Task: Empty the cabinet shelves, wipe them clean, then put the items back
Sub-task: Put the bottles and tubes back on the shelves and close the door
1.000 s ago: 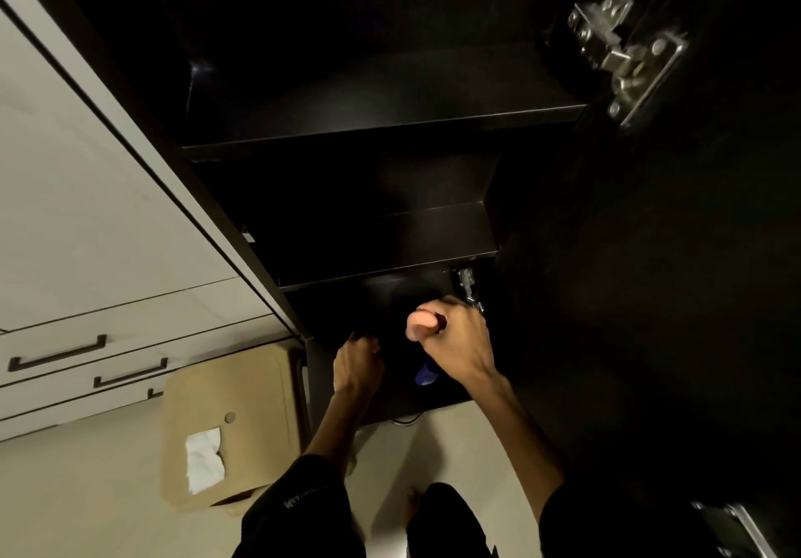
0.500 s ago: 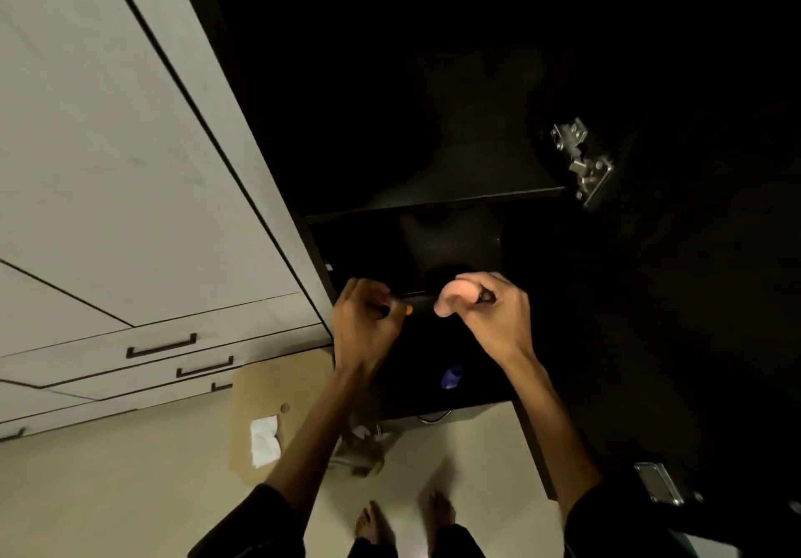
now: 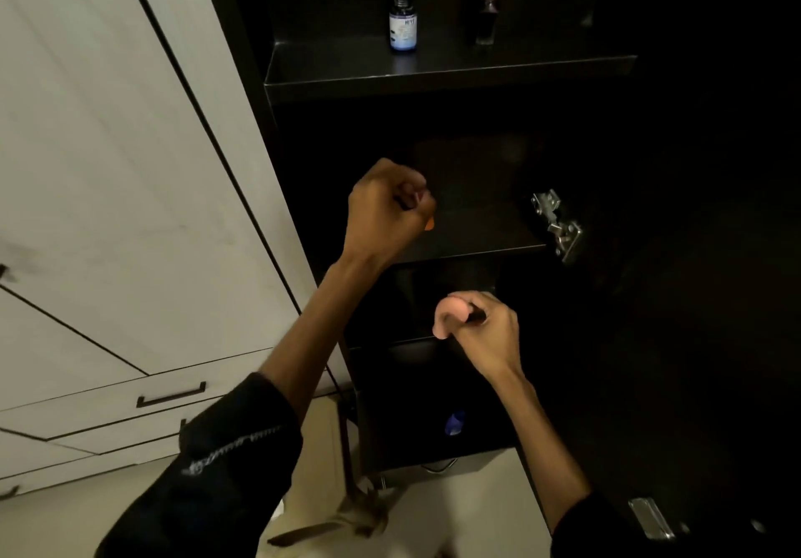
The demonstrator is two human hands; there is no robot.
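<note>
A tall black cabinet stands open with several dark shelves (image 3: 450, 72). My left hand (image 3: 385, 211) is raised in front of the middle shelf (image 3: 477, 232), fingers curled round a small item with an orange tip (image 3: 429, 224). Lower down, my right hand (image 3: 481, 332) grips a pink rounded sponge-like item (image 3: 450, 312) on a dark handle, in front of a lower shelf. On the upper shelf stand a small blue-labelled bottle (image 3: 403, 26) and a dark bottle with a white top (image 3: 487, 16).
A small blue object (image 3: 454, 423) lies in the bottom compartment. The open black door with metal hinges (image 3: 557, 224) is at right. White cupboard doors and drawers (image 3: 130, 211) fill the left. Pale floor lies below, with a brown item (image 3: 346, 518) near my feet.
The view has tilted up, bringing the upper shelf and its bottles into sight. My left hand has risen from the bottom compartment to the middle shelf; my right hand also came up, still holding the pink item.
</note>
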